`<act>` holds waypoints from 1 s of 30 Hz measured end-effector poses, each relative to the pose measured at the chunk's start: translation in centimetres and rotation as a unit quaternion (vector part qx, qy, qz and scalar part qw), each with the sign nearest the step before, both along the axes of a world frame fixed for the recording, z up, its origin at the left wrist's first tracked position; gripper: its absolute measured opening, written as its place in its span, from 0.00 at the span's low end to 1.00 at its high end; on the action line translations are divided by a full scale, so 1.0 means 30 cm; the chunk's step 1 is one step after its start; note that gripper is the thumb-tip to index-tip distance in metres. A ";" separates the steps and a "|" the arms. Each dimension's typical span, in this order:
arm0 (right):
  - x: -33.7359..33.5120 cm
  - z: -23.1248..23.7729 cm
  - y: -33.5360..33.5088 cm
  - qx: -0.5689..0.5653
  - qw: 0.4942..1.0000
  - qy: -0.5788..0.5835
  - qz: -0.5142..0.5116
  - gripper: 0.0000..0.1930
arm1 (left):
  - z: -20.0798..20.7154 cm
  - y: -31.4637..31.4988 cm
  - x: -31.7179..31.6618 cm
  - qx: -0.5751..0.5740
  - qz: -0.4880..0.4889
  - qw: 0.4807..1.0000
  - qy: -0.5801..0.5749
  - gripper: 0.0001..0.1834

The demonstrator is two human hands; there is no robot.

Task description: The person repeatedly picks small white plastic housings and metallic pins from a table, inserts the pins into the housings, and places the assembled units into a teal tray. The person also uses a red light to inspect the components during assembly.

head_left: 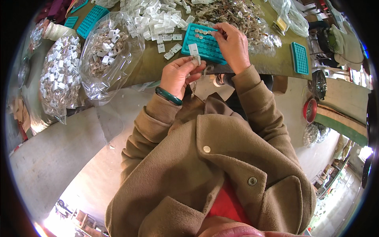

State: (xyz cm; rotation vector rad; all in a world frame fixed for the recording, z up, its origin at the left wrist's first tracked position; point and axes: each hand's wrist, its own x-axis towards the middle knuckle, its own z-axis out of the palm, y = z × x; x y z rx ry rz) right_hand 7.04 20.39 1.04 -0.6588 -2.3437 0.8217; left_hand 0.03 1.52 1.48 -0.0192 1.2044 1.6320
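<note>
My left hand (177, 75), with a dark green bangle at the wrist, is closed on a small white plastic case (194, 50). A thin brownish cord (193, 89) hangs below its fingers. Ahead of it lies a teal tray (201, 45) with rows of round hollows. Several small pale round pieces (200, 31) sit in its far rows. Over the tray's right side my right hand (233, 44) pinches thumb and forefinger together at the end of a row, on what looks like one small round piece; the fingers partly hide it.
White plastic cases (158, 19) are heaped beyond the tray, beside a pile of brownish cords (237, 17). Clear bags (59, 77) of corded cases stand at the left. Another teal tray (299, 58) lies at the table's right edge, and a red basin (310, 110) sits lower right.
</note>
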 end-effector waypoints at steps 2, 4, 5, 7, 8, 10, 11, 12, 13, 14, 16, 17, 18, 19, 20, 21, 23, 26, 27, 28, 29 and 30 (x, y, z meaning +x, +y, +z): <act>-0.011 0.002 0.016 0.017 1.000 0.008 -0.002 0.07 | 0.008 0.009 -0.018 0.014 0.016 1.000 -0.014 0.14; -0.021 -0.004 0.017 0.035 0.999 -0.001 0.017 0.07 | 0.011 0.016 -0.041 0.035 0.025 0.999 -0.023 0.15; -0.022 -0.007 0.017 0.045 0.999 -0.013 0.028 0.07 | 0.010 0.019 -0.049 0.029 0.024 0.999 -0.025 0.15; -0.021 -0.011 0.018 0.075 0.995 -0.034 0.054 0.07 | 0.008 0.024 -0.054 0.022 0.027 0.999 -0.025 0.15; -0.022 -0.011 0.019 0.079 0.994 -0.037 0.058 0.07 | 0.007 0.028 -0.055 0.017 0.031 0.999 -0.025 0.15; -0.014 -0.005 0.018 0.088 0.993 -0.039 0.066 0.07 | 0.006 0.034 -0.053 0.017 0.031 0.999 -0.026 0.15; -0.012 0.002 0.019 0.091 0.993 -0.043 0.067 0.07 | 0.007 0.038 -0.053 0.008 0.037 0.999 -0.032 0.15; -0.010 0.012 0.019 0.095 0.992 -0.043 0.070 0.07 | 0.008 0.041 -0.051 0.018 0.035 0.999 -0.021 0.15; -0.004 0.023 0.012 0.090 0.992 -0.052 0.068 0.07 | 0.009 0.042 -0.045 0.016 0.038 0.999 -0.016 0.15; 0.006 0.035 0.002 0.051 0.995 -0.035 0.075 0.08 | 0.012 0.041 -0.041 0.012 0.042 0.999 -0.012 0.16; 0.034 0.065 -0.020 -0.044 0.996 -0.021 0.076 0.08 | 0.017 0.035 -0.034 0.008 0.039 0.999 0.001 0.16; 0.050 0.079 -0.035 -0.092 0.992 -0.023 0.086 0.09 | 0.020 0.032 -0.031 0.008 0.038 0.999 0.006 0.16; 0.064 0.089 -0.055 -0.106 0.989 -0.010 0.098 0.09 | 0.023 0.029 -0.029 0.005 0.029 0.999 0.013 0.16; 0.075 0.097 -0.076 -0.119 0.987 0.004 0.110 0.08 | 0.025 0.026 -0.027 0.003 0.022 1.000 0.018 0.16; 0.084 0.102 -0.096 -0.127 0.983 0.030 0.132 0.08 | 0.027 0.024 -0.025 0.003 0.019 1.000 0.020 0.16; 0.094 0.106 -0.111 -0.125 0.980 0.040 0.147 0.07 | 0.028 0.024 -0.020 0.008 0.020 0.999 0.031 0.16; 0.094 0.104 -0.133 -0.072 0.986 0.035 0.146 0.07 | 0.028 0.024 -0.006 0.024 0.035 0.998 0.043 0.16; 0.097 0.090 -0.155 -0.008 0.986 0.058 0.154 0.07 | 0.021 0.013 0.012 0.035 0.016 0.997 0.063 0.17; 0.100 0.085 -0.159 -0.013 0.985 0.065 0.159 0.06 | 0.018 0.007 0.013 0.034 0.011 0.997 0.070 0.17; 0.102 0.079 -0.161 -0.017 0.984 0.072 0.162 0.06 | 0.014 0.000 0.012 0.034 0.005 0.996 0.078 0.17; 0.106 0.074 -0.164 -0.020 0.983 0.071 0.167 0.05 | 0.010 -0.006 0.011 0.035 0.003 0.996 0.083 0.17; 0.111 0.069 -0.166 -0.023 0.982 0.070 0.172 0.05 | 0.005 -0.012 0.011 0.036 0.003 0.996 0.079 0.17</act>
